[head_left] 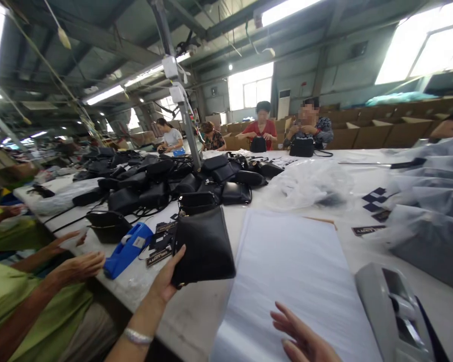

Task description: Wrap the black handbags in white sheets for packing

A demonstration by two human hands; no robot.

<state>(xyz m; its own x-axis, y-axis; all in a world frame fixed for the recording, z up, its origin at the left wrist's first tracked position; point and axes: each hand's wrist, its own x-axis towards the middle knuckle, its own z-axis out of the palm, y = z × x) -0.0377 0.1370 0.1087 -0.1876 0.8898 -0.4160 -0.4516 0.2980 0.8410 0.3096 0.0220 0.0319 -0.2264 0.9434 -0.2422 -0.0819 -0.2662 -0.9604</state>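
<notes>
My left hand, with a silver bracelet on the wrist, grips a flat black handbag by its lower left edge. The bag is tilted over the table, its left edge close to several black and gold tags. Over the front of a stack of white translucent sheets, my right hand holds nothing, its fingers stretched out and apart. Whether it touches the sheets I cannot tell. Right of the sheets stands a grey tape dispenser.
A long heap of black bags lies across the table behind. A blue tape dispenser stands at left, near a co-worker's hands. Plastic-wrapped bags are stacked at right. Several people sit at the far side, before cardboard boxes.
</notes>
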